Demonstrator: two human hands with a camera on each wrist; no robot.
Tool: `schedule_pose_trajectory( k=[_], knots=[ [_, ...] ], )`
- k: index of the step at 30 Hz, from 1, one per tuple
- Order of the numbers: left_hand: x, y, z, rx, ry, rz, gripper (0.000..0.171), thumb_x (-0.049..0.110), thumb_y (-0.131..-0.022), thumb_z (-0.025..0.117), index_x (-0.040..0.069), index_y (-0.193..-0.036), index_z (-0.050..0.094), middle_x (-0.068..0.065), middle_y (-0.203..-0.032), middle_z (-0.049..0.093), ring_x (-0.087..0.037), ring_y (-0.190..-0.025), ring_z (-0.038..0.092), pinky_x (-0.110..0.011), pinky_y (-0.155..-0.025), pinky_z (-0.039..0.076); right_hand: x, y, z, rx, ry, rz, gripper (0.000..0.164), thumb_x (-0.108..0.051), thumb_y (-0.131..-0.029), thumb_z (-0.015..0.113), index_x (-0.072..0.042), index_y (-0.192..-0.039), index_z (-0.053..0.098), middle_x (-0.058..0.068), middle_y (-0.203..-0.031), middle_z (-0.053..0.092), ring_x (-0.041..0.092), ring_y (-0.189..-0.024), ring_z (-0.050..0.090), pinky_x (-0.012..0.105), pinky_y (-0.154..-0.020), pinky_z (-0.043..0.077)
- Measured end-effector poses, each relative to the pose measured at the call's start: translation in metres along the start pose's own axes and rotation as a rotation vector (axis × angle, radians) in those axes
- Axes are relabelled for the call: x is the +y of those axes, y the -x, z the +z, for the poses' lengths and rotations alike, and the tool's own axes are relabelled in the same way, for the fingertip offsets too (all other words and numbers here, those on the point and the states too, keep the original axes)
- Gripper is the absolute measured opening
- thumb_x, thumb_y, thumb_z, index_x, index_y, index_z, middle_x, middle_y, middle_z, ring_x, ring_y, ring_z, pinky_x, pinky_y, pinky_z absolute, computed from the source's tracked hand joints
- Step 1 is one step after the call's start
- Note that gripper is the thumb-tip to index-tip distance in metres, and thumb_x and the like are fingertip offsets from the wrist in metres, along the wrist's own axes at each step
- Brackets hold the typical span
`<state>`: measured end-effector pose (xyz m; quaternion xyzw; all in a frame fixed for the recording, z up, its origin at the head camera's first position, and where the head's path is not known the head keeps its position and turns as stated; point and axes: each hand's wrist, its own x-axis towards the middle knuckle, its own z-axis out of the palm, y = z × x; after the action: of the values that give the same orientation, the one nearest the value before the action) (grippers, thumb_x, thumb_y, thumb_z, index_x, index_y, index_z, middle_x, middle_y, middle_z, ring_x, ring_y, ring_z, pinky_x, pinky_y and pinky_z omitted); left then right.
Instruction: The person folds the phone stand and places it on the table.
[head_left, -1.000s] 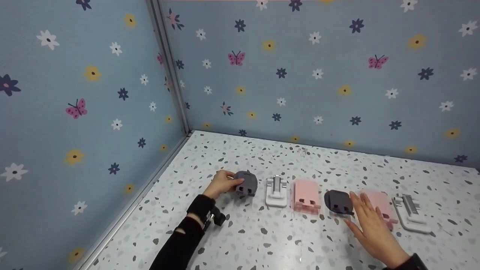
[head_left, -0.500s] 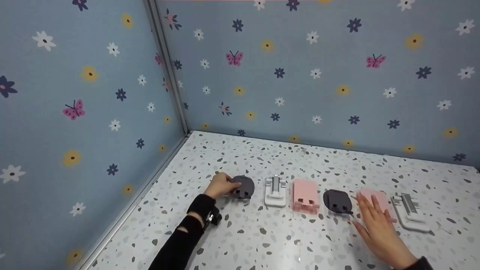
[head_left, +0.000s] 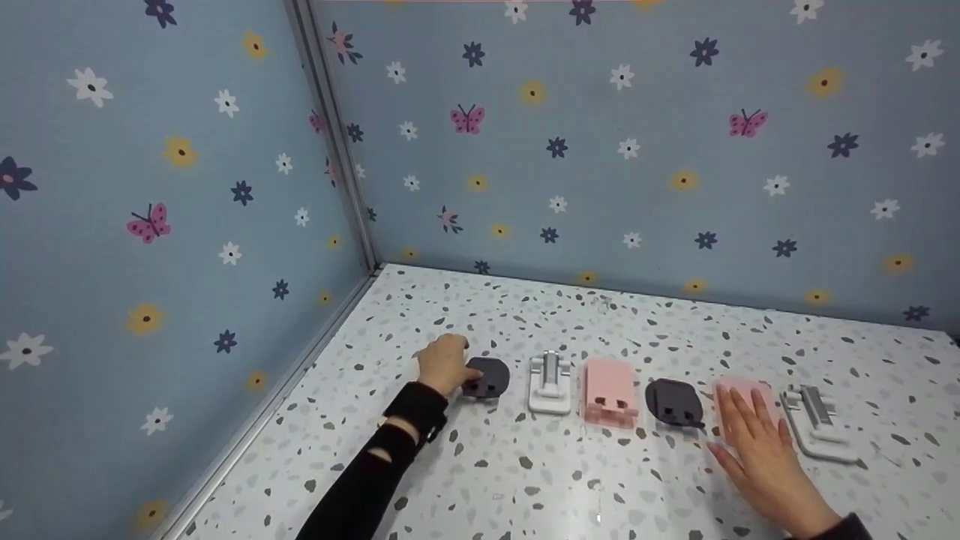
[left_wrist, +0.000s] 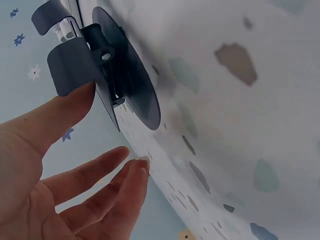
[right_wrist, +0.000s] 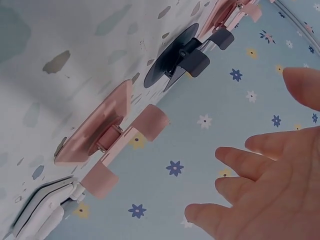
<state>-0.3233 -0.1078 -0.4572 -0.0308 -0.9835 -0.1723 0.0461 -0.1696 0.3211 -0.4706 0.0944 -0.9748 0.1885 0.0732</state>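
Observation:
At the left end of a row of folding phone stands, my left hand (head_left: 442, 362) is beside a dark grey phone stand (head_left: 489, 377) on the speckled table. In the left wrist view the thumb touches the edge of this stand (left_wrist: 74, 62), while the other fingers are off it, relaxed. The round base of that stand is down on the table. My right hand (head_left: 761, 450) is over the right-hand pink phone stand (head_left: 739, 382), partly covering it in the head view. From the right wrist view, its fingers are spread and apart from the pink stand (right_wrist: 95, 132).
Between the hands stand a white-and-grey phone stand (head_left: 550, 384), another pink one (head_left: 610, 382) and another dark grey one (head_left: 675, 403). A second white-and-grey stand (head_left: 821, 427) is at the far right. Flowered wall panels (head_left: 600, 165) border the table (head_left: 525, 480) behind and at left.
My left hand has lowered the dark grey stand to the table and let go with its fingers. My right hand has moved slightly right, from beside the dark stand to over the pink one.

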Motion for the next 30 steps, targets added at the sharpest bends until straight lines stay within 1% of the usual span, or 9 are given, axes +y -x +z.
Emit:
schedule_pose_trajectory(
  k=[5,8,11,13,17,21,24,26,30],
  knots=[
    [0.01,0.004,-0.001,0.026,-0.138,0.033,0.064,0.032,-0.083,0.097,0.006,-0.136,0.072,-0.017,-0.129,0.076,-0.037,-0.118,0.071,-0.059,-0.094,0.064,0.0,0.0,0.003,0.031,0.035,-0.026,0.083,-0.019,-0.108,0.064,0.001,-0.171,0.015,0.041,-0.168,0.029,0.06,-0.161,0.014,0.091,-0.118,0.014],
    [0.011,0.005,-0.001,0.041,-0.212,0.07,0.075,0.037,-0.083,0.096,0.009,-0.146,0.066,-0.016,-0.139,0.072,-0.037,-0.129,0.065,-0.06,-0.107,0.059,-0.001,0.0,0.003,0.035,0.041,-0.028,0.086,-0.018,-0.108,0.064,-0.003,-0.173,0.01,0.04,-0.169,0.028,0.059,-0.162,0.012,0.09,-0.12,0.012],
    [0.009,0.007,-0.001,0.054,-0.254,0.103,0.081,0.04,-0.083,0.095,0.011,-0.151,0.062,-0.016,-0.148,0.067,-0.038,-0.139,0.06,-0.059,-0.121,0.049,-0.001,-0.001,0.004,0.027,0.047,-0.022,0.087,-0.019,-0.108,0.064,-0.003,-0.173,0.009,0.04,-0.17,0.027,0.058,-0.163,0.009,0.09,-0.12,0.01],
    [0.007,0.01,-0.003,0.065,-0.25,0.123,0.081,0.041,-0.084,0.094,0.012,-0.152,0.061,-0.017,-0.151,0.064,-0.039,-0.143,0.057,-0.06,-0.125,0.044,-0.001,-0.001,0.003,0.017,0.054,-0.014,0.085,-0.02,-0.108,0.064,-0.002,-0.173,0.011,0.04,-0.17,0.025,0.058,-0.164,0.008,0.09,-0.121,0.008],
    [0.006,0.021,-0.007,0.103,-0.199,0.193,0.073,0.039,-0.09,0.088,0.011,-0.152,0.061,-0.019,-0.155,0.062,-0.041,-0.147,0.053,-0.062,-0.126,0.042,-0.001,-0.002,0.003,0.012,0.061,-0.007,0.083,-0.021,-0.109,0.063,0.0,-0.171,0.014,0.04,-0.171,0.023,0.058,-0.163,0.007,0.09,-0.121,0.006],
    [0.011,0.034,-0.01,0.105,-0.152,0.247,0.076,0.044,-0.096,0.082,0.011,-0.159,0.055,-0.021,-0.164,0.052,-0.043,-0.155,0.045,-0.063,-0.13,0.036,-0.004,-0.004,0.001,0.009,0.064,0.001,0.083,-0.021,-0.109,0.063,0.001,-0.171,0.013,0.039,-0.171,0.021,0.058,-0.163,0.005,0.089,-0.122,0.004],
    [0.016,0.046,-0.009,0.103,-0.121,0.285,0.082,0.046,-0.096,0.081,0.012,-0.163,0.049,-0.022,-0.17,0.044,-0.044,-0.159,0.039,-0.065,-0.132,0.032,-0.005,-0.005,0.0,-0.01,0.07,0.009,0.086,-0.024,-0.109,0.064,-0.001,-0.173,0.01,0.038,-0.173,0.02,0.059,-0.163,0.004,0.089,-0.122,0.003],
    [0.019,0.056,-0.008,0.119,-0.094,0.329,0.084,0.044,-0.095,0.083,0.011,-0.164,0.049,-0.023,-0.171,0.043,-0.045,-0.16,0.037,-0.066,-0.131,0.032,-0.004,-0.005,0.001,-0.026,0.074,0.013,0.088,-0.026,-0.109,0.065,-0.003,-0.173,0.01,0.036,-0.174,0.019,0.058,-0.164,0.003,0.089,-0.122,0.001],
    [0.024,0.074,-0.007,0.117,-0.057,0.391,0.086,0.046,-0.094,0.084,0.011,-0.165,0.047,-0.022,-0.172,0.041,-0.045,-0.161,0.035,-0.068,-0.131,0.031,-0.001,-0.002,0.006,-0.057,0.077,0.005,0.092,-0.029,-0.109,0.063,-0.009,-0.175,0.003,0.029,-0.179,0.011,0.054,-0.166,-0.004,0.088,-0.123,-0.003]
  ],
)
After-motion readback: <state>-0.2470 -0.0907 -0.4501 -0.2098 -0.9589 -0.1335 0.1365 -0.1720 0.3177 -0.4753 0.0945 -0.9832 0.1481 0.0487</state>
